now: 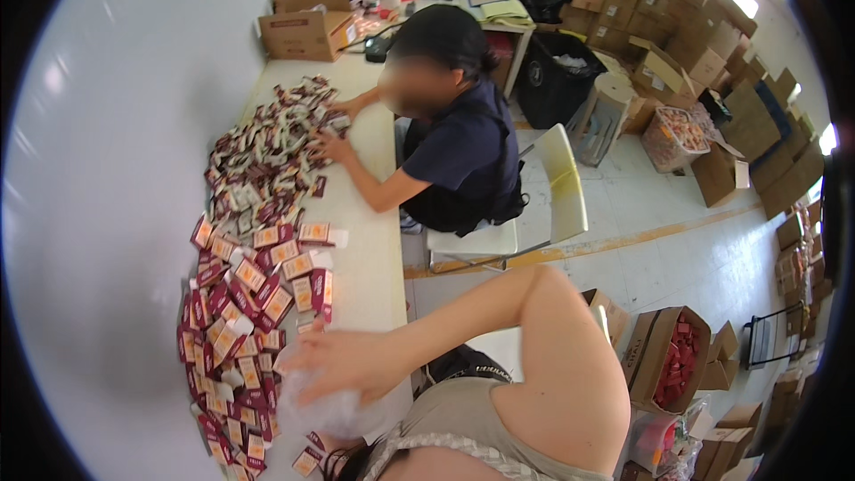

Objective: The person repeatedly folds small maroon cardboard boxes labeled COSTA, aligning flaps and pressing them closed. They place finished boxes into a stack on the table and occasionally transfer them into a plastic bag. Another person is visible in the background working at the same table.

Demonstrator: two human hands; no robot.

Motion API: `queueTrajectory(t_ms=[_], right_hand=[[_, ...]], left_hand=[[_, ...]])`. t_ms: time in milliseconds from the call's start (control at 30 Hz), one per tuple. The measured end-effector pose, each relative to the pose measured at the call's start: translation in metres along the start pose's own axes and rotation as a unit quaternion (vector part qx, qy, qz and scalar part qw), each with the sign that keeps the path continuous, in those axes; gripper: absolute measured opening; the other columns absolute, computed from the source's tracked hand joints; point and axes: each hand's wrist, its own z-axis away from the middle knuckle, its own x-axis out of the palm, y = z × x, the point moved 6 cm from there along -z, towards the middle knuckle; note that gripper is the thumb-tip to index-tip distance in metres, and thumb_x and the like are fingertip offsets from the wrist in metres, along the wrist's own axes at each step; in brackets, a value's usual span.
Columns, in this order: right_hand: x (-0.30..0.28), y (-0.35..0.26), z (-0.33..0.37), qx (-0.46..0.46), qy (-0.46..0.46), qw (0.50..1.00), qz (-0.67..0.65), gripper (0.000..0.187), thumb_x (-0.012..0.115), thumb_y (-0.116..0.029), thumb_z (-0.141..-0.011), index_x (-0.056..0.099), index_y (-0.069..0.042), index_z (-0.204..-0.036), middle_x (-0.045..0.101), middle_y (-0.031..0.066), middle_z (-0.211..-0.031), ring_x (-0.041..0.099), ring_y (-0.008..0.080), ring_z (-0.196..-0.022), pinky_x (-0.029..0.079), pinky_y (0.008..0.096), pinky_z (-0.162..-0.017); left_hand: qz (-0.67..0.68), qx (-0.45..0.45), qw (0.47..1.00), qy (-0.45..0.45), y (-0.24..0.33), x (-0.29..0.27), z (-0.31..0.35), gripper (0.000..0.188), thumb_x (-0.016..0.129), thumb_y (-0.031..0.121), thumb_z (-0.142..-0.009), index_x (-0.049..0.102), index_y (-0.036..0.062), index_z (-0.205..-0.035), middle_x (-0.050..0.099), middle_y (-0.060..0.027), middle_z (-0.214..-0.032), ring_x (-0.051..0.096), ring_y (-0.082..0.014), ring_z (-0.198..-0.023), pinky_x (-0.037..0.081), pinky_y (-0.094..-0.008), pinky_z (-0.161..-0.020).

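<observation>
My right hand [343, 363] reaches over the table's near part, its fingers blurred and bent over a crumpled, clear plastic bag [343, 411], which they appear to grip. A patch of skin at the bag's lower edge [343, 444] seems to be my left hand, with its fingers hidden. Beside the bag, to the left, lies a heap of small maroon-and-white cartons [245, 363] with orange panels, some with flaps lifted. One loose carton [307, 460] rests near the bag's lower side.
A seated person [459, 138] has both hands in a pile of small wrapped packets [267, 160] farther along the white table [365, 276]. Cardboard boxes [307, 31] stand at its far end. To the right are a folding chair [561, 183], black bin [557, 80] and carton of red packs [681, 361].
</observation>
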Motion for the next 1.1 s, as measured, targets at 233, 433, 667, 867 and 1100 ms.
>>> queueTrajectory(t_ms=[233, 433, 667, 867, 1100], right_hand=[[-0.377, -0.041, 0.163, 0.147, 0.361, 0.658, 0.645, 0.040, 0.066, -0.023, -0.073, 0.062, -0.015, -0.112, 0.047, 0.0172, -0.129, 0.045, 0.0385, -0.115, 0.039, 0.0554, -0.090], [-0.533, 0.022, 0.350, 0.552, 0.329, 0.152, 0.751, 0.035, 0.055, -0.035, -0.081, 0.064, -0.018, -0.110, 0.038, 0.0178, -0.140, 0.027, 0.0423, -0.131, 0.027, 0.0705, -0.093], [-0.235, 0.131, 0.292, 0.363, 0.374, 0.550, 0.653, 0.018, 0.061, -0.003, -0.067, 0.070, -0.009, -0.081, 0.050, 0.0177, -0.132, 0.047, 0.0353, -0.115, 0.037, 0.0451, -0.094], [-0.053, 0.070, 0.108, 0.007, 0.346, 0.883, 0.316, 0.028, 0.060, -0.001, -0.057, 0.068, -0.010, -0.083, 0.060, 0.0128, -0.115, 0.058, 0.0257, -0.086, 0.047, 0.0367, -0.069], [0.107, 0.124, 0.082, -0.104, 0.259, 0.952, 0.125, 0.027, 0.062, 0.005, -0.061, 0.067, -0.008, -0.084, 0.062, 0.0126, -0.115, 0.059, 0.0267, -0.086, 0.049, 0.0365, -0.072]], left_hand=[[-0.409, 0.202, 0.874, -0.169, 0.046, 0.083, -0.041, 0.108, 0.071, 0.042, -0.077, -0.003, 0.0089, -0.148, -0.009, -0.0137, -0.154, -0.003, -0.0314, -0.142, 0.013, -0.0516, -0.112], [-0.450, -0.001, 0.891, -0.062, -0.018, 0.013, -0.048, 0.088, 0.062, 0.008, -0.076, 0.009, 0.0043, -0.145, 0.012, -0.0183, -0.149, 0.019, -0.0345, -0.138, 0.026, -0.0489, -0.108], [-0.442, 0.022, 0.896, 0.042, 0.021, -0.068, 0.028, 0.060, 0.051, -0.004, -0.084, 0.029, 0.0010, -0.139, 0.032, -0.0146, -0.142, 0.048, -0.0225, -0.114, 0.043, -0.0317, -0.091], [-0.500, 0.297, 0.789, 0.199, 0.150, -0.113, 0.094, 0.038, 0.058, 0.014, -0.090, 0.048, -0.0029, -0.122, 0.057, -0.0098, -0.102, 0.057, -0.0229, -0.096, 0.047, -0.0353, -0.086], [-0.532, 0.441, 0.709, -0.143, 0.189, -0.009, 0.227, 0.028, 0.057, 0.015, -0.088, 0.056, -0.0024, -0.110, 0.057, -0.0072, -0.085, 0.057, -0.0176, -0.082, 0.047, -0.0325, -0.076]])
